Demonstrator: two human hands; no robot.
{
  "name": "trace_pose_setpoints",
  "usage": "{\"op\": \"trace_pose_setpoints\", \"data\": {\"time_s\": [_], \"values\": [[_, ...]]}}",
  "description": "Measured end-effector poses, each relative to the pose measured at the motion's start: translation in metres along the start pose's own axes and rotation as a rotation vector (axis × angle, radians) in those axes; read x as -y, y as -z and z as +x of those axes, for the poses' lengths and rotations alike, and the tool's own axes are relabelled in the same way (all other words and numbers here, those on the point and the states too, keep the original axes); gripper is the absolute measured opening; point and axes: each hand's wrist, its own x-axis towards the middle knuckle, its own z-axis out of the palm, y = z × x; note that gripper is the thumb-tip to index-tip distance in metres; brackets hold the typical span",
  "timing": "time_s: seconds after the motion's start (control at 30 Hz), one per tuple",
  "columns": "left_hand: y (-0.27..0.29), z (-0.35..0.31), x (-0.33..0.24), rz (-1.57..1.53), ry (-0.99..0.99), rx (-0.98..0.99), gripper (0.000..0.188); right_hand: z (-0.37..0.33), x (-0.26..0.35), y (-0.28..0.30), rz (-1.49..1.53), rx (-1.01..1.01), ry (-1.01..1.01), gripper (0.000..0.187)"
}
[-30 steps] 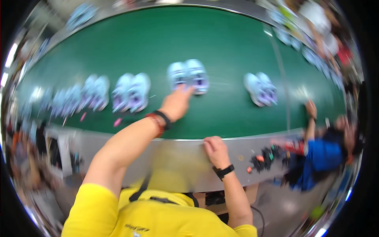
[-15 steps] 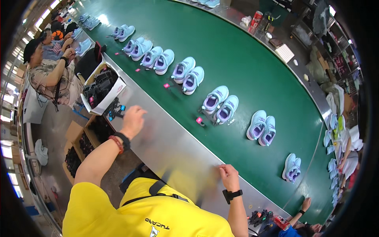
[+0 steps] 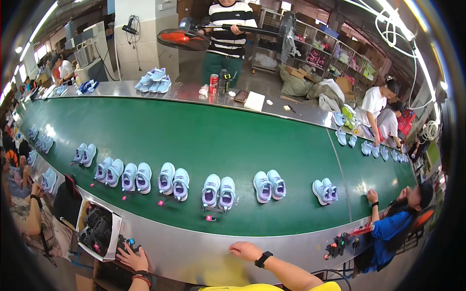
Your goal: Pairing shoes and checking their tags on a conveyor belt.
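My left hand (image 3: 133,257) is open, its fingers spread over the metal ledge beside a few black plastic pieces (image 3: 127,242), one with a blue tab. Next to it stands a white box (image 3: 115,233) full of similar black pieces. My right hand (image 3: 245,250) hovers above the ledge further right, fingers curled together with nothing visible in them. Beyond the ledge, pairs of light blue sneakers with lilac lining stand in a row on the green belt. The nearest pair (image 3: 218,191) has a black piece with a pink tag (image 3: 210,218) in front.
The green belt (image 3: 272,131) curves across the view. A person in blue (image 3: 393,225) sits at the right beside more black pieces (image 3: 336,246). Across the belt stand a red can (image 3: 213,85) and a bottle; a person there holds a fan (image 3: 182,39).
My view has lifted and swung toward the far side of the belt. The left hand has come down by the black pieces, its fingers spreading. My right hand stays over the ledge, fingers curled.
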Motion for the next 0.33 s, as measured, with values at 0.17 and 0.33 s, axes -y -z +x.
{"op": "trace_pose_setpoints", "data": {"time_s": [0.17,0.33], "values": [[0.003,-0.005,-0.008,-0.033,-0.164,-0.039,0.08,0.003,0.005,-0.008,0.016,0.016,-0.074,0.022],[0.004,-0.01,-0.022,-0.065,-0.13,-0.033,0.08,0.023,0.006,0.013,0.0,0.059,-0.074,0.025]]}}
